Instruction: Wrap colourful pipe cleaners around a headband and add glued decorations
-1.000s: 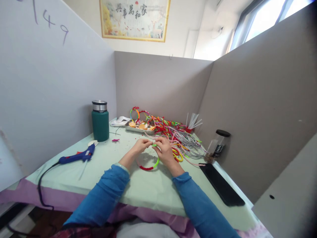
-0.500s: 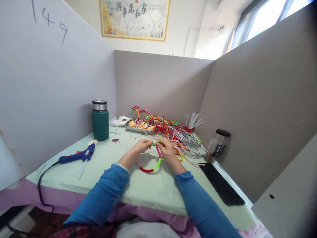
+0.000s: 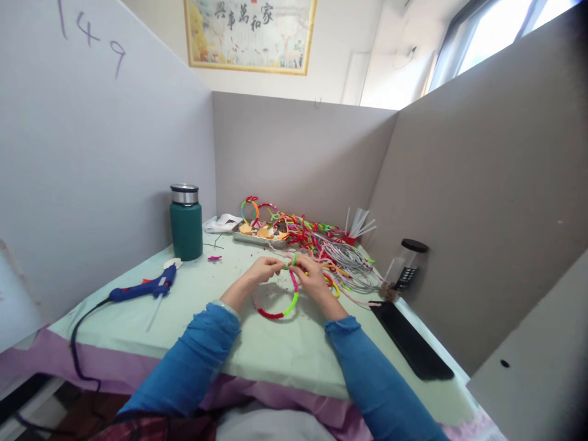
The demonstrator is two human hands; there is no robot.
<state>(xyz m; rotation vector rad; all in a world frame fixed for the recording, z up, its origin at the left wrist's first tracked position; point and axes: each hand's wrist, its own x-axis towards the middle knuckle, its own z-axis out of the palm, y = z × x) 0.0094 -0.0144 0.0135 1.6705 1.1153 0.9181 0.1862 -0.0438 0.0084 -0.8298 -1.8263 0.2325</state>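
Tablecloth (image 3: 275, 352): is spreading pale green between grey partitions (image 3: 294, 153).
Multicoloured ring (image 3: 272, 315): is curving toward me from my fingertips.
Left hand (image 3: 263, 269): I am pinching a green strip (image 3: 295, 260).
Right hand (image 3: 309, 275): I am pinching it too, just beside.

At the top of a multicoloured ring (image 3: 271, 315), near twelve o'clock, the fingertips of the left hand (image 3: 265, 268) and right hand (image 3: 310, 275) meet at a green strip (image 3: 295, 259), pinching it between them. Round the ring, magenta shows at two o'clock, lime green at four, red at six and pale pink between eight and nine. From the ring, a blue glue gun (image 3: 142, 290) lies at nine o'clock, a dark green bottle (image 3: 186, 229) stands at ten, a metal tray (image 3: 258, 239) sits at eleven, and tangled fuzzy stems (image 3: 316, 236) spread at one to two.
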